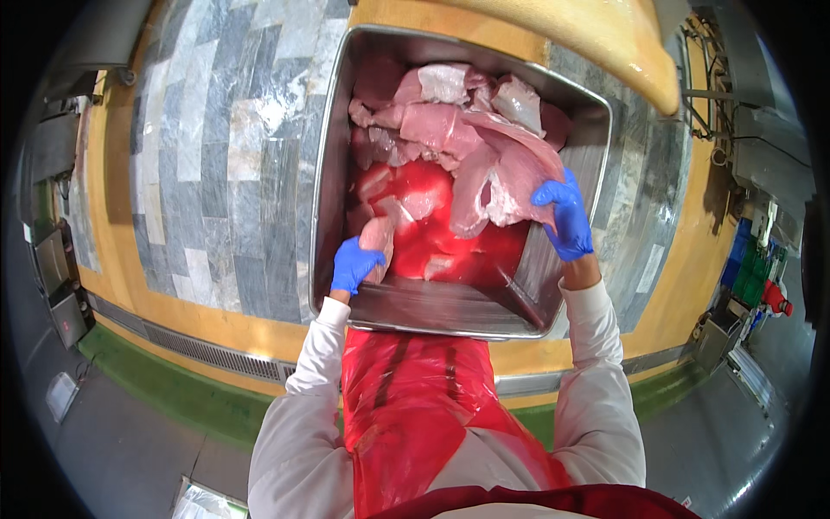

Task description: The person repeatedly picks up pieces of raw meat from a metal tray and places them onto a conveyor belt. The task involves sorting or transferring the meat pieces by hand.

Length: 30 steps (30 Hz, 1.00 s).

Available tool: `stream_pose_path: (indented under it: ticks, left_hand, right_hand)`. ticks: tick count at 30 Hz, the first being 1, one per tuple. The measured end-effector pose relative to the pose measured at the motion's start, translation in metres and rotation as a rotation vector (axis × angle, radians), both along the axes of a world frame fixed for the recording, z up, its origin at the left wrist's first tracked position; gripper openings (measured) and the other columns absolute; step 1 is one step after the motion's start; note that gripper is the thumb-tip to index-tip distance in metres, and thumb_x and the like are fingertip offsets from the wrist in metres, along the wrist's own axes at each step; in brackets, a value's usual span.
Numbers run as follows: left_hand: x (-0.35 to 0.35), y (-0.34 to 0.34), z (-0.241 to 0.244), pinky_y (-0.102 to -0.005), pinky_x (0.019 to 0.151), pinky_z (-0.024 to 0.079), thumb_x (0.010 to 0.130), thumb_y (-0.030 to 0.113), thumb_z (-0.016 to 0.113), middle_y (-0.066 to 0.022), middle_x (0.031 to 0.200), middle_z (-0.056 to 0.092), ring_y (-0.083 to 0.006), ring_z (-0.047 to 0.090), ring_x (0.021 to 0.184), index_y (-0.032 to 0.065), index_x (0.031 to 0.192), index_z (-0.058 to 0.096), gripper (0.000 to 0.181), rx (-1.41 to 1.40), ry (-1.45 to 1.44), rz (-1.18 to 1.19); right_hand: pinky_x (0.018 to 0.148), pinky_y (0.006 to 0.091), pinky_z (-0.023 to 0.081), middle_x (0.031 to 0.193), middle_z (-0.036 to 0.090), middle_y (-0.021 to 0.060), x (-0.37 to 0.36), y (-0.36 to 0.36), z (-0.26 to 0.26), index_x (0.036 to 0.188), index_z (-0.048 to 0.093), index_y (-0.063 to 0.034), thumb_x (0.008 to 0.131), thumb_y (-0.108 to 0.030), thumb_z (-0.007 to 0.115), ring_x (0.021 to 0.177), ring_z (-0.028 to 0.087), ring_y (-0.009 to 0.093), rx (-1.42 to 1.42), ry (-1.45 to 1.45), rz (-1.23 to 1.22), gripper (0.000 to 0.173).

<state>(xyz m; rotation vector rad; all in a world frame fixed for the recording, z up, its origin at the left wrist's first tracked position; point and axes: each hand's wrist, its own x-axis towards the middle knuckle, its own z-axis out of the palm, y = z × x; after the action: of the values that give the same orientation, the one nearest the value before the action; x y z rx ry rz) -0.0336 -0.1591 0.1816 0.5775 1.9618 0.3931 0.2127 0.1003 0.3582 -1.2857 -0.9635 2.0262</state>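
Note:
A deep stainless-steel tub (447, 314) stands in front of me, holding several pieces of raw pale-pink meat (438, 126) heaped towards its far side. Red liquid (415, 240) pools in the nearer part, with a few pieces partly under it. My left hand (356, 265), in a blue glove, grips the end of a narrow piece of meat (379, 241) by the tub's left wall. My right hand (569, 217), also blue-gloved, holds the edge of a large slab of meat (502, 175) at the right. That slab has a slit and whitish tissue near its lower end.
Grey tiled floor (207, 162) with yellow borders surrounds the tub. A large yellowish form (583, 39) juts in at the upper right. A floor drain grate (207, 347) runs at left. My red plastic apron (415, 402) reaches the tub's near rim. Metal equipment and coloured containers (752, 272) stand far right.

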Motion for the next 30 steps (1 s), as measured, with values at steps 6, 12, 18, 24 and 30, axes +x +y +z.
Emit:
stream_pose_path:
  ticks: [6, 12, 18, 24, 30]
  left_hand:
    - [0.017, -0.004, 0.046, -0.0382, 0.070, 0.050, 0.056, 0.032, 0.073, -0.0207, 0.085, 0.065, -0.0339, 0.064, 0.080, 0.0016, 0.091, 0.066, 0.047, 0.019, 0.050, -0.076]
    - [0.030, 0.040, 0.089, -0.0371, 0.069, 0.050, 0.055, 0.030, 0.074, -0.0193, 0.081, 0.065, -0.0318, 0.064, 0.077, 0.0008, 0.090, 0.065, 0.046, 0.202, 0.011, -0.113]
    - [0.066, 0.135, 0.175, -0.0332, 0.070, 0.049, 0.059, 0.023, 0.073, -0.0153, 0.082, 0.064, -0.0221, 0.062, 0.076, -0.0014, 0.091, 0.063, 0.042, 0.493, -0.215, -0.034]
    - [0.070, 0.247, 0.311, -0.0259, 0.076, 0.046, 0.070, 0.014, 0.069, -0.0033, 0.093, 0.063, -0.0113, 0.056, 0.084, -0.0023, 0.098, 0.063, 0.034, 0.865, -0.648, 0.182]
    - [0.015, 0.349, 0.296, -0.0268, 0.068, 0.046, 0.079, 0.026, 0.068, -0.0052, 0.085, 0.061, -0.0145, 0.056, 0.070, -0.0051, 0.102, 0.059, 0.039, 0.857, -0.169, 0.133]
  right_hand:
    - [0.081, 0.0334, 0.047, 0.101, 0.056, 0.0082, 0.040, 0.055, 0.054, 0.118, 0.049, -0.0021, 0.078, -0.013, 0.054, 0.090, 0.057, 0.022, 0.771, 0.409, 0.080, 0.042]
    - [0.097, 0.0420, 0.039, 0.128, 0.048, 0.0112, 0.017, 0.104, 0.070, 0.133, 0.039, -0.0054, 0.093, -0.039, 0.044, 0.115, 0.049, 0.024, 0.839, -0.121, -0.181, 0.052]
    - [0.097, 0.0332, 0.037, 0.125, 0.049, 0.0116, 0.041, 0.019, -0.002, 0.128, 0.043, -0.0021, 0.096, -0.025, 0.044, 0.111, 0.049, 0.022, 0.534, -0.251, -0.452, 0.040]
    - [0.097, 0.0320, 0.037, 0.125, 0.050, 0.0119, 0.098, -0.078, -0.074, 0.129, 0.042, 0.0004, 0.089, -0.013, 0.054, 0.113, 0.048, 0.021, 0.430, -0.562, -0.318, 0.044]
    - [0.093, 0.0325, 0.040, 0.123, 0.051, 0.0139, 0.108, -0.102, -0.080, 0.128, 0.043, -0.0001, 0.085, -0.010, 0.057, 0.107, 0.051, 0.022, 0.386, -0.635, -0.313, 0.047]
